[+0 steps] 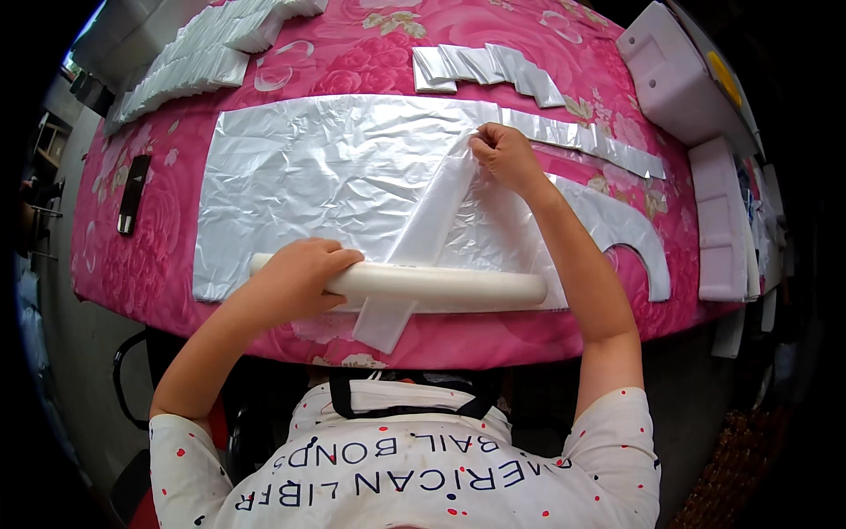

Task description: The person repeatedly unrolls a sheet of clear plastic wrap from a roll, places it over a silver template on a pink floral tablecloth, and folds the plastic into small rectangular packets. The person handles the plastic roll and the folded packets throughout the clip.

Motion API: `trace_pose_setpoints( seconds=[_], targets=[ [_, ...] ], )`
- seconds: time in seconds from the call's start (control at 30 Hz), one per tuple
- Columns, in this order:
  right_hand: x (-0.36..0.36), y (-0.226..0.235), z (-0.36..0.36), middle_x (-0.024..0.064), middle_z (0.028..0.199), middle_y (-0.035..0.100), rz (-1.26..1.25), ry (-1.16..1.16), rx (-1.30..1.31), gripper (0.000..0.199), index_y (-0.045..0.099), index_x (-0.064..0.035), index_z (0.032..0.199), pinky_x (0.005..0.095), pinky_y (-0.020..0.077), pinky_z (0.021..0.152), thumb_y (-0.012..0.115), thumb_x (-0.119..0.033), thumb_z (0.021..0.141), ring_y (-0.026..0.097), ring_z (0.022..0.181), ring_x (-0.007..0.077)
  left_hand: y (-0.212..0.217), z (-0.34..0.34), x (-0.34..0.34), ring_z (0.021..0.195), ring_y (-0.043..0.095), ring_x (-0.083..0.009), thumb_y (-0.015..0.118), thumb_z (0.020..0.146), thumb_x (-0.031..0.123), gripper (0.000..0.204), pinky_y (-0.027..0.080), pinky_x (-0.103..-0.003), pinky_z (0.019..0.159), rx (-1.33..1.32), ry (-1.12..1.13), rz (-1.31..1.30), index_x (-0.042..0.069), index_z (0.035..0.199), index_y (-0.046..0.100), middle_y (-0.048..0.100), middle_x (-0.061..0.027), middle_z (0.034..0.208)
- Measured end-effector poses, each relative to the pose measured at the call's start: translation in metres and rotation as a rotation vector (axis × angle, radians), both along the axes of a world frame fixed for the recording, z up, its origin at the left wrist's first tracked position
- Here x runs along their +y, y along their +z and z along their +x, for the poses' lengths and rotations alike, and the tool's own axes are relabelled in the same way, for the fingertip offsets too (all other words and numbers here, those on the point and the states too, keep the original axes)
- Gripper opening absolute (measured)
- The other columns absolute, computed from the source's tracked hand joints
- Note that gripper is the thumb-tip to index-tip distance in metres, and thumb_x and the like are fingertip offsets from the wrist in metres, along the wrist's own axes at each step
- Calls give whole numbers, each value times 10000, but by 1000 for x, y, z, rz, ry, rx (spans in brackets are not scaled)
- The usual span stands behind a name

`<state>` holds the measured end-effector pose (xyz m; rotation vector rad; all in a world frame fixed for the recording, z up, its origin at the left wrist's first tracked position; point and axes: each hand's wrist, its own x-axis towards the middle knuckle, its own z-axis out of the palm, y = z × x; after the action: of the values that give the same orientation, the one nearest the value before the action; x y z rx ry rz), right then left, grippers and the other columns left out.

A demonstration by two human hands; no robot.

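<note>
A stack of thin, silvery-white plastic bags (300, 176) lies flat and wrinkled on the table, with its handle strips reaching to the right. Across its near edge rests a long white tube (441, 284). My left hand (304, 275) is closed over the tube near its left end. Higher up, my right hand (507, 157) pinches the edge of a plastic bag, lifting it off the stack. A folded band of plastic (432, 212) slants from that pinch down beneath the tube. Its lower end (385, 324) sticks out on the near side.
Folded plastic bags (485, 69) lie overlapping at the far side, and a larger pile (189, 70) sits at the far left. A dark-handled cutter (133, 196) lies at the left. White foam boxes (679, 75) line the right edge of the pink flowered tablecloth (150, 256).
</note>
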<state>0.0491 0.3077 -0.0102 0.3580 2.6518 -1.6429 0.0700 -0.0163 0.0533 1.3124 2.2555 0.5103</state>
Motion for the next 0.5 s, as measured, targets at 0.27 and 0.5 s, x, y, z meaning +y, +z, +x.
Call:
trace_pose_setpoints(
  seconds=[0.27, 0.5],
  targets=[
    [-9, -3, -20, -16, 682, 561, 65, 86, -6, 169, 606, -16, 829, 235, 420, 560, 574, -180, 850, 494, 592, 66, -49, 46, 17, 1279, 360, -287, 570, 786, 461, 712, 277, -412, 1063, 282, -381, 266, -44, 1269, 431, 436, -164, 1329],
    [-15, 11, -9, 91, 941, 615, 193, -101, 179, 249, 594, 4, 977, 307, 473, 719, 628, -168, 801, 572, 797, 175, -74, 69, 12, 1352, 252, -295, 426, 809, 595, 824, 135, -428, 1116, 276, -347, 164, -50, 1318, 374, 335, -187, 1410]
  ],
)
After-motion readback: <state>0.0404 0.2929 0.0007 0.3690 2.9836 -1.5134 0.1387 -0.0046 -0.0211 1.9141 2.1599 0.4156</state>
